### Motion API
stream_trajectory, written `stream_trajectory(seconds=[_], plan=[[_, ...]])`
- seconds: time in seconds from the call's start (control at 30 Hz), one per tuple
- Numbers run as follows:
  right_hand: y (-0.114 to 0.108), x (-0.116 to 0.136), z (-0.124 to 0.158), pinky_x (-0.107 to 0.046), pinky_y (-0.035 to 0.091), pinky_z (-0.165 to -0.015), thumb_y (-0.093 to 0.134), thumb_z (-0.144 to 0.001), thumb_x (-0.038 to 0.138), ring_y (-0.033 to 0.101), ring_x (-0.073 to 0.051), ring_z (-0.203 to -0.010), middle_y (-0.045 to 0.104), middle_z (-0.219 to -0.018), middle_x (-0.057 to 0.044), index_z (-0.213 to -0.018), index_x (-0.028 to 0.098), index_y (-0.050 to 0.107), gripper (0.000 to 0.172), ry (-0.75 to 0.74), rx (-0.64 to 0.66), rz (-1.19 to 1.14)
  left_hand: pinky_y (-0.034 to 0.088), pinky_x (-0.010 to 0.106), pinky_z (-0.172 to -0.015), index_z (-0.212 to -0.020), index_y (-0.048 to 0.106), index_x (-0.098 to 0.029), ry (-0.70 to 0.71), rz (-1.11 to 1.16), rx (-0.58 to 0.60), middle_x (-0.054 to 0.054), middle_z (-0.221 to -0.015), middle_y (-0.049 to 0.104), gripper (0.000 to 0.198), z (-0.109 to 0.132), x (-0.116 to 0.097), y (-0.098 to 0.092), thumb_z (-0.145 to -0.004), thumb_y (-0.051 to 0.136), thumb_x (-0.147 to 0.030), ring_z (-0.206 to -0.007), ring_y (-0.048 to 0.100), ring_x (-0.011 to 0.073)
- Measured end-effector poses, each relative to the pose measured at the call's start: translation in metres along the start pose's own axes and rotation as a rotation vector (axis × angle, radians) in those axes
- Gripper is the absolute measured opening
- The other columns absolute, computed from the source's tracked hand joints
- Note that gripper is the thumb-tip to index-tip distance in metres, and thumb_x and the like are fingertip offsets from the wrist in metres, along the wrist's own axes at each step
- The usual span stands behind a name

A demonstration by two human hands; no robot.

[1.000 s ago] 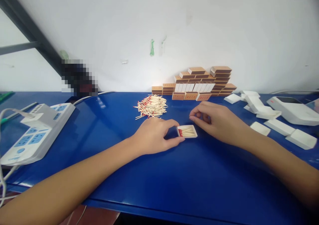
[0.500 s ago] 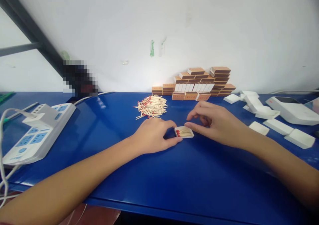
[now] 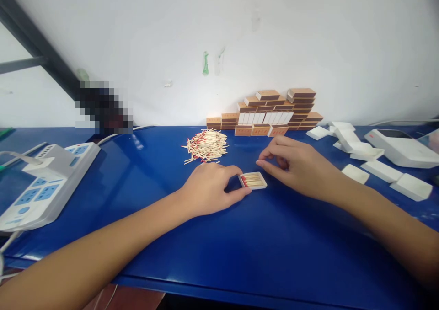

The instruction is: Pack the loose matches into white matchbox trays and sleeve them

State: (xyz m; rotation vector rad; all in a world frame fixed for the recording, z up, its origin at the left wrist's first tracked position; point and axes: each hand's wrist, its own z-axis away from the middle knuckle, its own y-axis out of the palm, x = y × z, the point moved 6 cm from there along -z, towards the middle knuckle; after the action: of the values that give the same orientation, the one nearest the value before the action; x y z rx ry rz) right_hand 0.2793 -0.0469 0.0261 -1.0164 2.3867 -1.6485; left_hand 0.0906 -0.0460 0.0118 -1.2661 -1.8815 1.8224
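Note:
A small white matchbox tray (image 3: 262, 185) sits on the blue table, with a layer of red-headed matches (image 3: 252, 179) lying in it. My left hand (image 3: 211, 187) grips the tray's left end between thumb and forefinger. Just to the right of the tray hovers my right hand (image 3: 297, 166), its fingers curled and the thumb a little apart from the forefinger. Nothing shows between those fingertips. Behind my left hand lies a heap of loose matches (image 3: 207, 144).
Stacked brown matchboxes (image 3: 267, 103) stand against the wall. White empty trays (image 3: 382, 170) are scattered at the right, by a white device (image 3: 403, 150) with a dark panel. A power strip (image 3: 51, 193) with a plugged-in cable lies at the left.
My right hand's thumb has drawn slightly up and away from the tray, nearer to the forefinger. My left hand keeps its hold on the tray. The view has shifted slightly.

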Motion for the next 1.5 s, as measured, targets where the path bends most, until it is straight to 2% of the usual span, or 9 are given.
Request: stream_trajectory(seconds=[0.27, 0.43, 0.57, 0.7, 0.83, 1.03, 1.17, 1.33, 1.5], plan=[[0.001, -0.003, -0.001, -0.033, 0.043, -0.063, 0.059, -0.099, 0.036, 0.054, -0.017, -0.067, 0.057, -0.083, -0.003, -0.093, 0.022, 0.070, 0.019, 0.012, 0.009, 0.017, 0.034, 0.027, -0.057, -0.115, 0.076, -0.023, 0.012, 0.023, 0.013, -0.002, -0.063, 0.063, 0.036, 0.001, -0.002, 0.000, -0.093, 0.069, -0.051, -0.056, 0.056, 0.0137], [0.004, -0.003, -0.001, -0.031, 0.041, -0.063, 0.060, -0.099, 0.035, 0.054, -0.016, -0.068, 0.059, -0.082, -0.003, -0.090, 0.022, 0.070, 0.019, 0.029, 0.027, -0.012, 0.034, 0.026, -0.055, -0.115, 0.075, -0.024, 0.052, 0.040, 0.036, -0.002, -0.067, 0.065, 0.037, 0.007, -0.013, 0.004, -0.093, 0.068, -0.052, -0.058, 0.059, 0.0138], [0.013, -0.002, -0.010, -0.029, 0.039, -0.060, 0.062, -0.098, 0.037, 0.051, -0.014, -0.063, 0.059, -0.073, 0.001, -0.089, 0.022, 0.069, 0.019, 0.092, 0.131, -0.138, 0.034, 0.026, -0.055, -0.114, 0.075, -0.024, 0.081, 0.031, 0.100, -0.002, -0.069, 0.067, 0.036, 0.010, -0.018, 0.012, -0.093, 0.068, -0.052, -0.061, 0.062, 0.0153], [0.026, 0.014, -0.033, -0.028, 0.038, -0.058, 0.065, -0.097, 0.040, 0.050, -0.013, -0.061, 0.057, -0.067, 0.004, -0.092, 0.023, 0.071, 0.019, 0.115, 0.305, -0.351, 0.036, 0.028, -0.057, -0.113, 0.073, -0.024, 0.136, -0.007, 0.145, 0.000, -0.075, 0.072, 0.035, 0.012, -0.020, 0.018, -0.095, 0.064, -0.053, -0.067, 0.068, 0.0194], [0.045, 0.033, -0.062, -0.027, 0.035, -0.059, 0.070, -0.092, 0.026, 0.050, -0.012, -0.061, 0.058, -0.067, 0.005, -0.094, 0.021, 0.071, 0.006, 0.008, 0.370, -0.236, 0.038, 0.030, -0.059, -0.113, 0.072, -0.022, 0.215, -0.014, 0.151, 0.001, -0.084, 0.076, 0.036, 0.014, -0.024, 0.020, -0.097, 0.062, -0.053, -0.075, 0.072, 0.0215], [0.070, 0.037, -0.078, -0.028, 0.031, -0.059, 0.067, -0.093, 0.022, 0.046, -0.011, -0.060, 0.056, -0.065, 0.005, -0.088, 0.019, 0.066, 0.006, -0.015, 0.404, -0.216, 0.035, 0.030, -0.057, -0.114, 0.072, -0.020, 0.247, -0.034, 0.154, 0.001, -0.083, 0.076, 0.038, 0.014, -0.024, 0.020, -0.099, 0.060, -0.054, -0.074, 0.072, 0.0204], [0.070, 0.036, -0.074, -0.029, 0.032, -0.061, 0.061, -0.097, 0.025, 0.049, -0.013, -0.063, 0.061, -0.070, 0.001, -0.086, 0.019, 0.063, 0.013, 0.046, 0.433, -0.170, 0.033, 0.031, -0.056, -0.116, 0.072, -0.020, 0.254, -0.042, 0.148, 0.002, -0.082, 0.076, 0.040, 0.014, -0.024, 0.021, -0.099, 0.060, -0.055, -0.073, 0.071, 0.0202], [0.062, 0.048, -0.077, -0.029, 0.034, -0.063, 0.059, -0.098, 0.026, 0.050, -0.013, -0.066, 0.063, -0.074, 0.000, -0.088, 0.019, 0.063, 0.013, 0.028, 0.373, -0.190, 0.035, 0.031, -0.056, -0.116, 0.072, -0.021, 0.261, -0.027, 0.139, 0.002, -0.085, 0.077, 0.041, 0.014, -0.023, 0.021, -0.098, 0.061, -0.056, -0.072, 0.072, 0.0205], [0.074, 0.055, -0.079, -0.029, 0.032, -0.061, 0.061, -0.097, 0.027, 0.049, -0.013, -0.065, 0.063, -0.072, 0.000, -0.084, 0.019, 0.063, 0.015, -0.018, 0.464, -0.156, 0.038, 0.031, -0.057, -0.115, 0.073, -0.020, 0.280, -0.028, 0.110, 0.004, -0.083, 0.077, 0.042, 0.013, -0.022, 0.023, -0.097, 0.062, -0.056, -0.071, 0.072, 0.0212]])
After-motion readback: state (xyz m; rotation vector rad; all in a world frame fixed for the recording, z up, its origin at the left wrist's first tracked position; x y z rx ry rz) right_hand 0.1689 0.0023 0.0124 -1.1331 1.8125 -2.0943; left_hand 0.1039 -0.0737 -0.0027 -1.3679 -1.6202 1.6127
